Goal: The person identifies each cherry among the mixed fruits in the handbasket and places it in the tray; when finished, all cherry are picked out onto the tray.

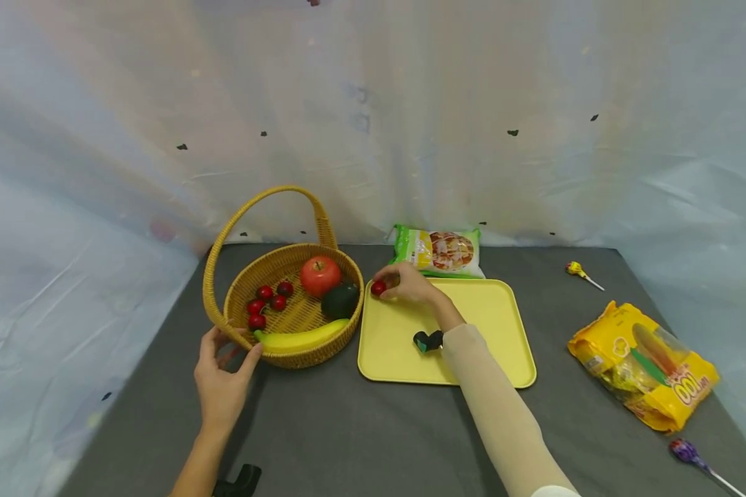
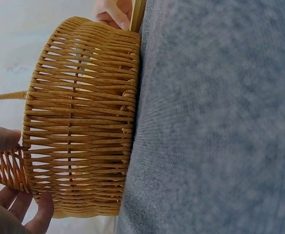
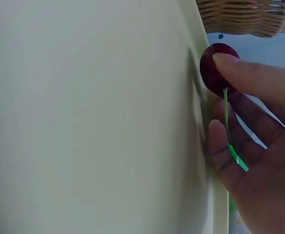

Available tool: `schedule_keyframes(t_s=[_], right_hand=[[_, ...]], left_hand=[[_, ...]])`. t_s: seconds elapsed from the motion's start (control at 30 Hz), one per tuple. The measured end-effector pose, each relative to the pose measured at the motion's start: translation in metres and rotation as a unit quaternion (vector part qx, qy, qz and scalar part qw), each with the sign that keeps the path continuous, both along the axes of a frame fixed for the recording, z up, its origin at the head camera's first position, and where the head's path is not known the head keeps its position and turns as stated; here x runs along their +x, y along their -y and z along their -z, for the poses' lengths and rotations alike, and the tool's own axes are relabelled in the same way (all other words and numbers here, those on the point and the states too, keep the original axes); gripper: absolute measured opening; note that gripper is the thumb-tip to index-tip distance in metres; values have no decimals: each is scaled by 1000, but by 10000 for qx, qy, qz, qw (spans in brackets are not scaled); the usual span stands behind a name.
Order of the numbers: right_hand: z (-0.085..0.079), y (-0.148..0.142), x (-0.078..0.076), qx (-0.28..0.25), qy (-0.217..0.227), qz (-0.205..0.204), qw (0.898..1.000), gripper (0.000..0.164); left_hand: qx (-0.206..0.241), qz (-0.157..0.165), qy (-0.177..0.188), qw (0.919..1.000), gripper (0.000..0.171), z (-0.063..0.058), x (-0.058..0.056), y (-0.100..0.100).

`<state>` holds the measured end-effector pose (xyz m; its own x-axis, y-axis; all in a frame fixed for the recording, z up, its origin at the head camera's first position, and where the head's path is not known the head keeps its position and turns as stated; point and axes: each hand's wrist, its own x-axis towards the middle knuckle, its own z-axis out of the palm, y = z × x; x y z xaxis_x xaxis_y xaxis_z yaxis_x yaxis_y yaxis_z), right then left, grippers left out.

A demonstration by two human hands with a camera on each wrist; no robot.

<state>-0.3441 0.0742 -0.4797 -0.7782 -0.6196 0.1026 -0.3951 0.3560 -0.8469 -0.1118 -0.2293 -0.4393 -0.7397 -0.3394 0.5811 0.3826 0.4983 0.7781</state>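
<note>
A dark red cherry (image 3: 213,73) with a green stem is pinched between the thumb and fingers of my right hand (image 1: 405,283), at the far left corner of the yellow tray (image 1: 472,331). My left hand (image 1: 222,383) grips the rim of the wicker basket (image 1: 307,360) near the base of its handle. In the left wrist view, thumb and fingers lie on either side of that rim (image 2: 28,165). Inside the basket are several cherries (image 1: 264,293), a red apple (image 1: 320,276), a dark green avocado-like fruit (image 1: 340,301) and a yellow banana (image 1: 301,339).
A green-and-white snack packet (image 1: 450,252) lies behind the tray. To the right are a yellow candy bag (image 1: 646,369), a yellow lollipop (image 1: 575,269) and a purple lollipop (image 1: 684,451). The grey tabletop (image 1: 360,442) ends at a pale plastic sheet (image 1: 410,138).
</note>
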Motion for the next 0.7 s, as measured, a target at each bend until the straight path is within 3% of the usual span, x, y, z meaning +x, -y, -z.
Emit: schedule_keyframes(t_s=[0.4,0.6,0.7], right_hand=[[2,4,3,62,-178,38,9998,31],[-11,-3,2,154,164,6,9997,34],[-21,-7,0,24,76,55,10000,33]], left_hand=[[3,50,-84,10000,54,-1,1,-1],[-35,41,-125,9999,54,-2,0,-1],[-41,19,-120,9999,54,-2,0,-1]])
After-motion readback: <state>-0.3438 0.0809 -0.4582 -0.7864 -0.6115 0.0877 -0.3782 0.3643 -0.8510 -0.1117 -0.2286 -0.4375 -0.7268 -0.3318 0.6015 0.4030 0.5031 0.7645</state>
